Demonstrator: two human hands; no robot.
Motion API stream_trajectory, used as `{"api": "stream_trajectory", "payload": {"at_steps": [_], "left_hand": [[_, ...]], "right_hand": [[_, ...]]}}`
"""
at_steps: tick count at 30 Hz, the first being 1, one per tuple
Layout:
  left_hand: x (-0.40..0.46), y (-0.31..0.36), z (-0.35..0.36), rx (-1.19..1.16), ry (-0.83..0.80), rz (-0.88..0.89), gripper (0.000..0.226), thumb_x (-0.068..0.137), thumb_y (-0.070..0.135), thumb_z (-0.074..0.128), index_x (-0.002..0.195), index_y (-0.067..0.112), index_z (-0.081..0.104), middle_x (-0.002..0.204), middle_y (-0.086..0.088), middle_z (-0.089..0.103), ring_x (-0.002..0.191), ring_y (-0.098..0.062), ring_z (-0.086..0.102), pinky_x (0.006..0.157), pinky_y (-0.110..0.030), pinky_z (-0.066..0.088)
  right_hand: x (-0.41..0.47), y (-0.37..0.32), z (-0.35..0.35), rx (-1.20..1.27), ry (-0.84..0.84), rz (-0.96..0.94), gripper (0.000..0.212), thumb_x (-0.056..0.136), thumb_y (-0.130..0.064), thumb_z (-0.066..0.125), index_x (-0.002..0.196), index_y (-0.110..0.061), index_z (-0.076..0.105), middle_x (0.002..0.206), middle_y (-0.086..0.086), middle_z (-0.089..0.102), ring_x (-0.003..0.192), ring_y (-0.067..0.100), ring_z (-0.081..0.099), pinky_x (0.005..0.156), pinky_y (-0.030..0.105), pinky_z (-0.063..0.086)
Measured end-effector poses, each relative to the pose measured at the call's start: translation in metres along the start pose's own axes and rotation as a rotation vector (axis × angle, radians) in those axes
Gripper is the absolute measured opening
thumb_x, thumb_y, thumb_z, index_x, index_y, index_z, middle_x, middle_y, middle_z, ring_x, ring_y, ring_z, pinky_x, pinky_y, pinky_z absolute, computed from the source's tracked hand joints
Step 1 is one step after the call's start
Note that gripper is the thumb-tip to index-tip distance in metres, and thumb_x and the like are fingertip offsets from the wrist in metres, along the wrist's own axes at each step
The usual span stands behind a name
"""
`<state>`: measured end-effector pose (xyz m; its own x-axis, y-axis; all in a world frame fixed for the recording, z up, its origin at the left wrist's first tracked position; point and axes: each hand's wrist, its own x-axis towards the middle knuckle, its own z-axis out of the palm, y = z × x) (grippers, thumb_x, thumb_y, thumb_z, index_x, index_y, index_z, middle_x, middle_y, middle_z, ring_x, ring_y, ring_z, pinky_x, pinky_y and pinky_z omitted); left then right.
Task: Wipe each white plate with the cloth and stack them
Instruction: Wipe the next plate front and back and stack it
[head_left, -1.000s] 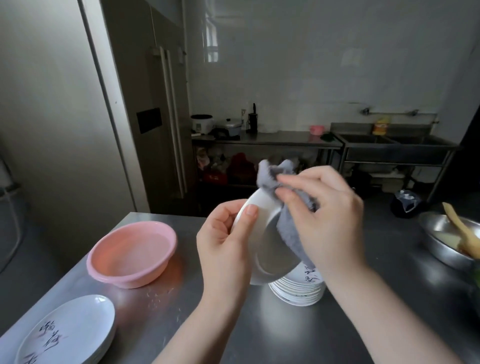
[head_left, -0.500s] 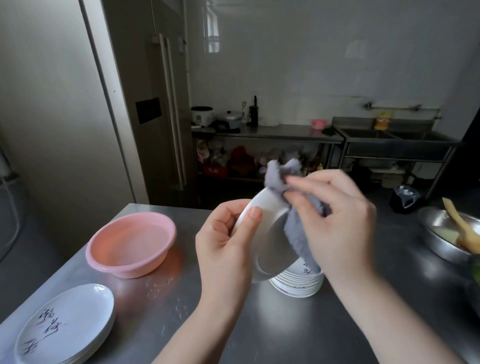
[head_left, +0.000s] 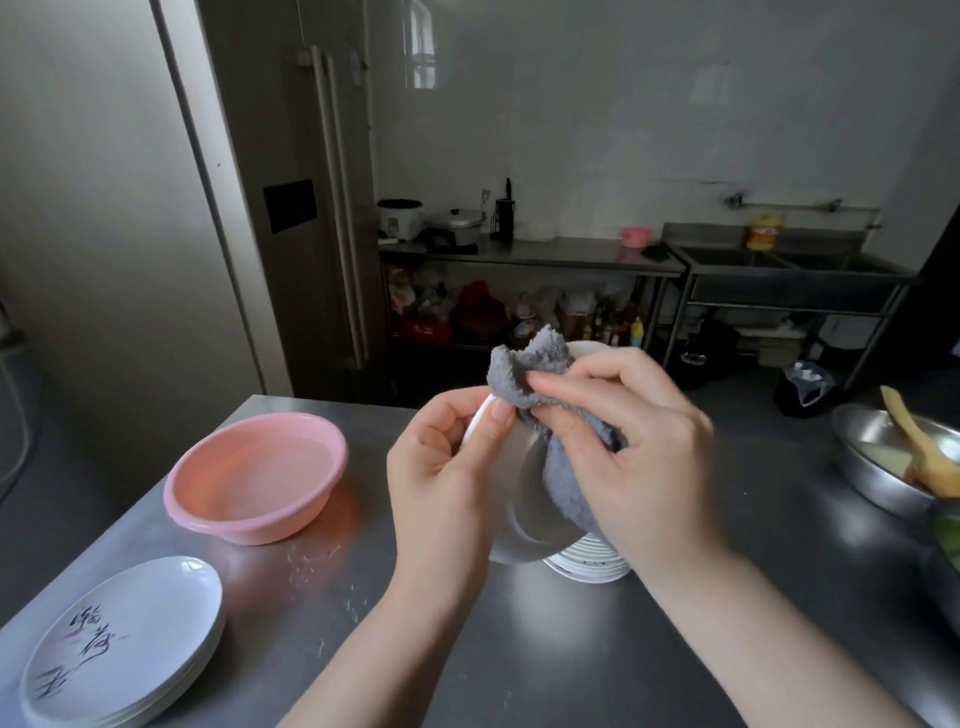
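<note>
My left hand (head_left: 441, 478) grips the left rim of a small white plate (head_left: 524, 514), held tilted above the steel table (head_left: 571, 649). Against the plate's inner face my right hand (head_left: 639, 447) presses a grey fluffy cloth (head_left: 524, 369), fingers curled round it. Most of the plate is hidden by the cloth and both hands. Just behind and below them stands a stack of small white plates (head_left: 592, 566), partly covered. A second stack of larger white plates with black brush lettering (head_left: 124, 644) lies at the table's near left corner.
A pink plastic basin (head_left: 254, 478) sits left of my hands. At the right edge a steel bowl (head_left: 878, 467) holds a wooden spatula. Behind the table are a steel fridge, a counter with a rice cooker, and a sink.
The cloth and my right hand have slid left across the plate toward my left thumb. The plate now stands a little more upright. The view has shifted slightly.
</note>
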<state>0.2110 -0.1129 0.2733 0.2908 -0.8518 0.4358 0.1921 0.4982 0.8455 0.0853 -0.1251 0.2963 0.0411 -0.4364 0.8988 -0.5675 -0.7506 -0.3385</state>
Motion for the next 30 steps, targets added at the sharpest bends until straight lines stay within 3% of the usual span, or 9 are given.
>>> {"api": "stream_trajectory", "payload": {"at_steps": [3, 6, 11, 14, 19, 21, 24, 27, 30], "left_hand": [[0.010, 0.001, -0.004, -0.109, 0.039, -0.125, 0.005, 0.082, 0.021, 0.071, 0.080, 0.017, 0.074, 0.076, -0.005, 0.072, 0.066, -0.016, 0.063, 0.060, -0.025, 0.051], [0.018, 0.000, -0.009, -0.201, 0.099, -0.250, 0.011, 0.084, 0.024, 0.066, 0.080, 0.017, 0.073, 0.076, -0.002, 0.069, 0.067, -0.013, 0.062, 0.061, -0.024, 0.050], [0.029, -0.006, -0.015, -0.365, 0.185, -0.407, 0.023, 0.095, 0.026, 0.058, 0.091, 0.020, 0.080, 0.103, 0.003, 0.075, 0.096, -0.011, 0.070, 0.089, -0.034, 0.054], [0.036, -0.008, -0.012, -0.472, 0.281, -0.521, 0.033, 0.094, 0.028, 0.061, 0.122, 0.012, 0.068, 0.125, -0.003, 0.068, 0.115, -0.019, 0.064, 0.102, -0.043, 0.048], [0.035, -0.008, 0.003, -0.563, 0.333, -0.595, 0.035, 0.095, 0.030, 0.060, 0.120, 0.006, 0.066, 0.113, -0.009, 0.073, 0.099, -0.021, 0.071, 0.089, -0.044, 0.054], [0.034, -0.010, 0.009, -0.611, 0.334, -0.652, 0.041, 0.095, 0.034, 0.059, 0.124, 0.005, 0.062, 0.114, -0.014, 0.071, 0.098, -0.026, 0.071, 0.086, -0.046, 0.056], [0.031, -0.011, 0.013, -0.705, 0.309, -0.735, 0.046, 0.095, 0.039, 0.057, 0.126, 0.003, 0.060, 0.107, -0.022, 0.072, 0.086, -0.034, 0.073, 0.065, -0.045, 0.061], [0.034, -0.015, 0.009, -0.685, 0.349, -0.703, 0.039, 0.096, 0.035, 0.058, 0.122, 0.005, 0.064, 0.115, -0.017, 0.070, 0.099, -0.029, 0.070, 0.085, -0.047, 0.056], [0.029, -0.018, 0.012, -0.681, 0.338, -0.728, 0.046, 0.096, 0.039, 0.057, 0.107, -0.003, 0.071, 0.098, -0.019, 0.074, 0.081, -0.028, 0.074, 0.068, -0.039, 0.060]], "right_hand": [[0.018, 0.012, -0.005, -0.048, 0.022, 0.079, 0.018, 0.083, -0.008, 0.071, 0.098, -0.015, 0.076, 0.092, -0.002, 0.064, 0.089, 0.015, 0.061, 0.081, 0.027, 0.049], [0.028, 0.031, -0.010, -0.093, 0.014, 0.188, 0.017, 0.084, -0.011, 0.070, 0.098, -0.018, 0.076, 0.093, -0.005, 0.064, 0.089, 0.010, 0.061, 0.081, 0.024, 0.048], [0.005, 0.055, -0.013, -0.048, 0.106, 0.362, 0.015, 0.083, -0.006, 0.071, 0.093, -0.016, 0.075, 0.088, -0.010, 0.063, 0.085, -0.006, 0.058, 0.076, 0.006, 0.039], [-0.029, 0.054, -0.002, -0.030, 0.195, 0.414, 0.020, 0.081, -0.001, 0.072, 0.093, -0.017, 0.074, 0.088, -0.009, 0.062, 0.085, -0.006, 0.058, 0.074, 0.004, 0.039], [-0.072, 0.037, 0.025, -0.069, 0.351, 0.301, 0.020, 0.080, -0.006, 0.071, 0.097, -0.016, 0.074, 0.088, -0.005, 0.062, 0.078, 0.008, 0.059, 0.068, 0.021, 0.047], [-0.077, 0.028, 0.035, -0.100, 0.278, 0.184, 0.018, 0.080, -0.007, 0.071, 0.096, -0.014, 0.076, 0.087, -0.001, 0.064, 0.073, 0.014, 0.059, 0.067, 0.023, 0.048], [-0.073, 0.024, 0.038, -0.149, 0.127, 0.007, 0.016, 0.083, -0.005, 0.070, 0.096, -0.012, 0.077, 0.085, 0.001, 0.066, 0.074, 0.020, 0.061, 0.069, 0.029, 0.051], [-0.065, 0.035, 0.027, -0.180, 0.134, 0.026, 0.015, 0.085, -0.007, 0.068, 0.095, -0.013, 0.078, 0.085, 0.000, 0.067, 0.074, 0.018, 0.058, 0.068, 0.033, 0.051], [-0.064, 0.031, 0.031, -0.197, 0.092, 0.025, 0.018, 0.082, -0.005, 0.069, 0.096, -0.013, 0.077, 0.083, 0.000, 0.065, 0.073, 0.019, 0.058, 0.065, 0.033, 0.050]]}}
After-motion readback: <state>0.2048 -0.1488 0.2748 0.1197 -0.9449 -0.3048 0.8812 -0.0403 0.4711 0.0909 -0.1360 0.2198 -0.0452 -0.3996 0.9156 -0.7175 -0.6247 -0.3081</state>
